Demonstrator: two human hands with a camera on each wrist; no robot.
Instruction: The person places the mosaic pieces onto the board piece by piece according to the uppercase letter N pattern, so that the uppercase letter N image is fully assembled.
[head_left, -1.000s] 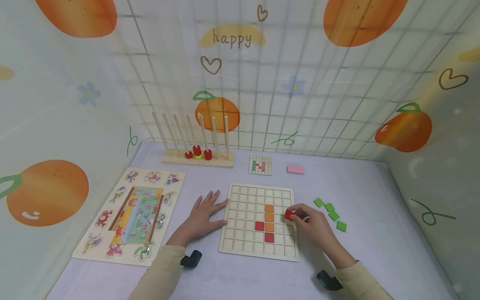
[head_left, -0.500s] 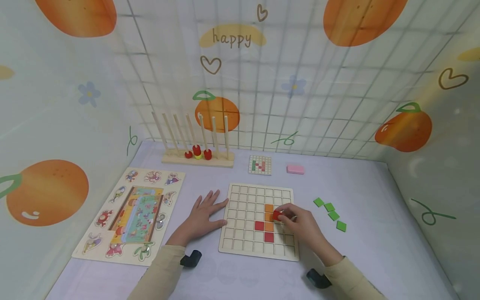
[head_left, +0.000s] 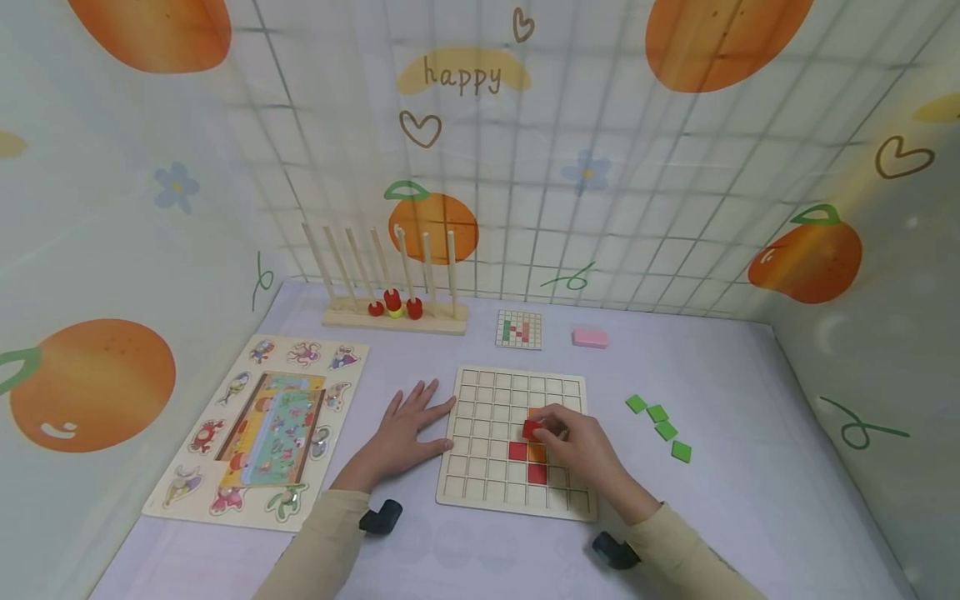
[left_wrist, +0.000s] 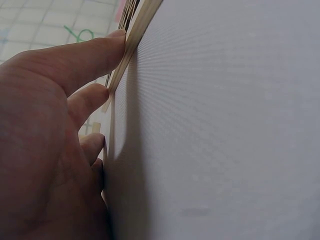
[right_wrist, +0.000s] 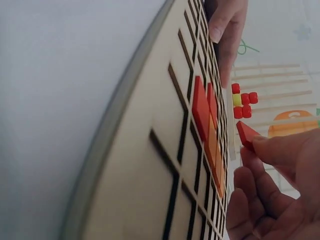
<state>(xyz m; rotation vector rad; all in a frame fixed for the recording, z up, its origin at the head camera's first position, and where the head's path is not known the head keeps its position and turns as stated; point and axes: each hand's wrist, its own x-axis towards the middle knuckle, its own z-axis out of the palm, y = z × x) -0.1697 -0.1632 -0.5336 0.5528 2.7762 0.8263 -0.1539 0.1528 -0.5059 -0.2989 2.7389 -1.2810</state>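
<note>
My right hand [head_left: 583, 443] pinches a red square tile [right_wrist: 246, 134] between thumb and fingertips, just above the wooden grid board [head_left: 480, 492]. Orange tiles [head_left: 537, 452] and two more red tiles [head_left: 537, 474] lie in the board's cells, some orange partly covered by the right hand. With its fingers spread, my left hand [head_left: 397, 437] rests on the table, thumb and index tip touching the board's left edge. In the left wrist view, the thumb [left_wrist: 95, 57] presses against that edge.
Several green tiles [head_left: 665, 430] lie right of the board. Behind it are a small pattern card [head_left: 519, 330] and a pink block [head_left: 590, 337]. A peg stand [head_left: 352, 318] with beads is at the back left, above a picture puzzle board [head_left: 172, 450].
My right hand has moved left over the board, carrying the red tile from near the right edge to around the orange column. The left hand has stayed in place.
</note>
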